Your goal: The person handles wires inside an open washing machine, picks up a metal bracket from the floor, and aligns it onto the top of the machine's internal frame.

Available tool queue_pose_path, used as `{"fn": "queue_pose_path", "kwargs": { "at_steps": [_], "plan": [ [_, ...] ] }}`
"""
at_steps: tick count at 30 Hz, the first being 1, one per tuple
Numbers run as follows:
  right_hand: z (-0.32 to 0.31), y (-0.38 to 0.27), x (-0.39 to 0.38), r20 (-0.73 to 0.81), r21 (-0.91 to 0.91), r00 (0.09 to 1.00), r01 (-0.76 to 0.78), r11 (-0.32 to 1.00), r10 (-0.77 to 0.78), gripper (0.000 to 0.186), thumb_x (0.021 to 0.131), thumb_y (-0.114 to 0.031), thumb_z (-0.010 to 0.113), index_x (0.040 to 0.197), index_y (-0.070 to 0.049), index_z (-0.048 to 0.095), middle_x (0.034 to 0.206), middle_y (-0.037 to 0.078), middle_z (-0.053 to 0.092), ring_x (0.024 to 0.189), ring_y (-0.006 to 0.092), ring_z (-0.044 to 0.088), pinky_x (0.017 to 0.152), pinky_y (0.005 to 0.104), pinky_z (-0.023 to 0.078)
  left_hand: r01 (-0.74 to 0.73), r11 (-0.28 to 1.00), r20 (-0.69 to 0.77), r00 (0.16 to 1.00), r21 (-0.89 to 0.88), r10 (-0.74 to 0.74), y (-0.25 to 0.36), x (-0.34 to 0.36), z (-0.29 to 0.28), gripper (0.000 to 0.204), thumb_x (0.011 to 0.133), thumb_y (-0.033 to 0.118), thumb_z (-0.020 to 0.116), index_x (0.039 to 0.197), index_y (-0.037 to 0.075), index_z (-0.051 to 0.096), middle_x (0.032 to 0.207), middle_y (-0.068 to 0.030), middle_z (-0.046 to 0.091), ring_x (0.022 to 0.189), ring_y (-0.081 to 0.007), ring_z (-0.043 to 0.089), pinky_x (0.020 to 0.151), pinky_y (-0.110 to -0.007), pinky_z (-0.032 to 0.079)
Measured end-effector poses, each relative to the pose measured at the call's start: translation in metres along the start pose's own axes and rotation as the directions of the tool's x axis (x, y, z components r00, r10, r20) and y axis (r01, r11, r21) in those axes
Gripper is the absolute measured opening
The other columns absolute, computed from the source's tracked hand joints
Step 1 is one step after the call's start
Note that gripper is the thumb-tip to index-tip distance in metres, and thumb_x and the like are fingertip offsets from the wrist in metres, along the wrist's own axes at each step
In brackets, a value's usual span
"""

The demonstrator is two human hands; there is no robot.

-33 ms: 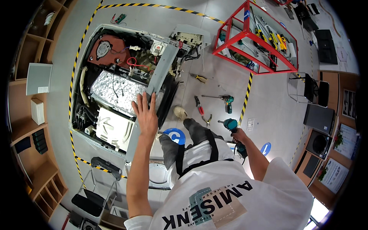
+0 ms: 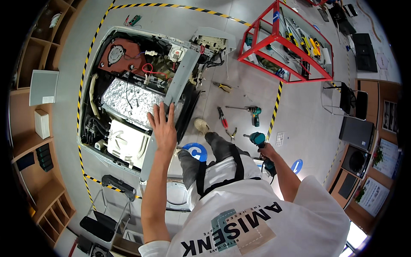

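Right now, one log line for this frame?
left hand: flat on grey frame rail of opened appliance | right hand: gripping teal cordless drill | floor: second drill, pliers

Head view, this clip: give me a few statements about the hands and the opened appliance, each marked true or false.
1. The left hand rests flat on the grey side panel of the opened appliance. True.
2. The right hand is empty. False: it grips a teal cordless drill.
3. A second drill lies on the floor. True.
4. The red metal rack lies inside the appliance. False: it stands apart, beyond the striped floor tape.
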State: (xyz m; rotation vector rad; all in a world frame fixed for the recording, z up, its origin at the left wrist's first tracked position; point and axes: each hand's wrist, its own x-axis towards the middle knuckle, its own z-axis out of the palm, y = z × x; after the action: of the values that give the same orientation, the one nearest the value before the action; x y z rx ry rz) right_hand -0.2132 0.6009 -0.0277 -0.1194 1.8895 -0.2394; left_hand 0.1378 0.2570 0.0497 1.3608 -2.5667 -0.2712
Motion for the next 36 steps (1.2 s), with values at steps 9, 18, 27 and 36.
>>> {"fn": "queue_pose_path", "kwargs": {
  "at_steps": [9,18,27,36],
  "plan": [
    [0.005,0.006,0.017,0.022,-0.050,0.999,0.050,0.997,-0.049,0.027,0.072,-0.010,0.068,0.095,0.000,0.057,0.062,0.007,0.055,0.048,0.0165,0.053,0.046,0.0306,0.045,0.014,1.000,-0.034,0.999,-0.017,-0.014,0.001,0.002,0.004,0.070,0.076,-0.011,0.050,0.140,0.016,0.041,0.143,-0.0182,0.037,0.135,-0.0393,0.030,0.110,-0.059,0.015],
    [0.008,0.005,0.014,0.012,-0.069,1.000,0.021,0.997,-0.020,0.032,0.072,-0.013,0.068,0.099,0.000,0.057,0.065,0.008,0.058,0.051,0.0173,0.056,0.048,0.0300,0.047,0.035,0.994,0.000,0.999,-0.106,-0.035,0.001,0.003,-0.004,0.055,0.083,-0.003,0.052,0.135,0.014,0.047,0.141,-0.0187,0.039,0.134,-0.0387,0.032,0.111,-0.056,0.016],
    [0.008,0.018,0.022,-0.012,-0.117,1.000,0.023,0.993,-0.024,0.037,0.072,-0.019,0.070,0.103,0.000,0.060,0.070,0.009,0.062,0.056,0.0183,0.060,0.054,0.0305,0.051,0.098,0.975,0.015,0.995,-0.200,-0.097,-0.002,0.005,-0.007,0.050,0.087,-0.001,0.053,0.135,0.011,0.048,0.142,-0.0184,0.037,0.135,-0.0355,0.031,0.112,-0.052,0.016],
    [0.008,0.017,0.021,-0.003,-0.115,0.999,0.045,0.992,-0.046,0.037,0.072,-0.018,0.069,0.102,0.001,0.059,0.071,0.010,0.061,0.057,0.0186,0.060,0.054,0.0306,0.051,0.058,0.998,-0.012,0.998,0.000,-0.058,0.005,0.006,0.003,0.048,0.087,0.002,0.052,0.134,0.014,0.049,0.142,-0.0169,0.039,0.134,-0.0355,0.032,0.111,-0.057,0.015]
  ]
}}
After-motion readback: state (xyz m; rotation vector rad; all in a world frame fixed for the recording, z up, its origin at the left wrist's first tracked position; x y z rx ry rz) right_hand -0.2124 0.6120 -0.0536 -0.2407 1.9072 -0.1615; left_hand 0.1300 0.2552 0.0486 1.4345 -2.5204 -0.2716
